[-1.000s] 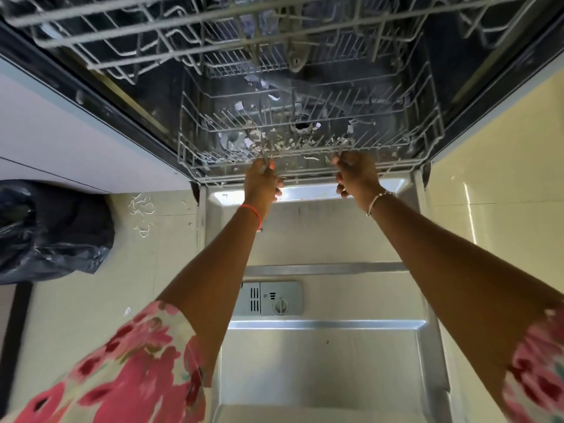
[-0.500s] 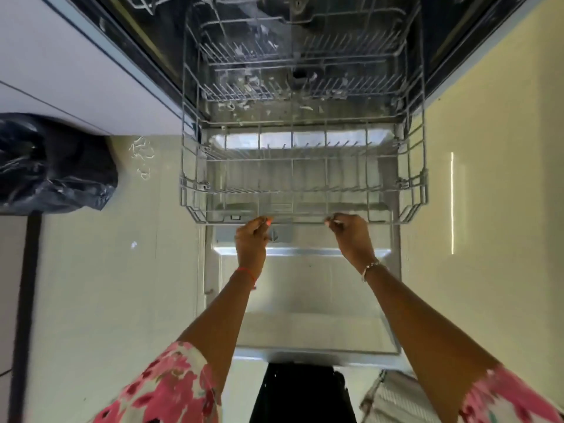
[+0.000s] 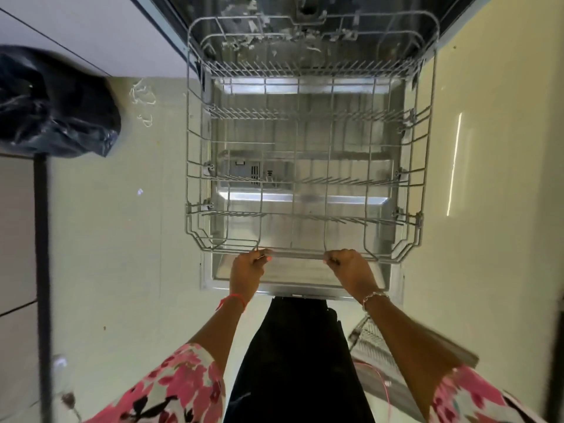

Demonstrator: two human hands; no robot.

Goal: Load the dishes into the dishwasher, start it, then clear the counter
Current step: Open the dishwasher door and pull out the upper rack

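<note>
Both arms reach forward and down, set apart, with the wrists nearly straight. The left hand (image 3: 248, 268) is curled over the front rail of the lower rack (image 3: 190, 178), its grip grasping the wire left of the rail's middle. The right hand (image 3: 351, 268) grasps the same rail right of the middle, knuckles up. A red thread (image 3: 235, 299) circles the left wrist and a bead bracelet (image 3: 374, 297) the right. The rack lies over the open dishwasher door (image 3: 302, 280), whose steel lining shows through the wires, and the rack's back end sits at the tub mouth. Pale scraps (image 3: 253, 35) lie in the tub behind the rack. A black bin bag (image 3: 55, 105) sits on the floor (image 3: 122, 239) well left of the rack. A second wire grate (image 3: 374, 346) lies near the rack's front right corner, partly hidden by the right forearm. Black trousers (image 3: 299, 361) show just in front of the rack, between the arms.
</note>
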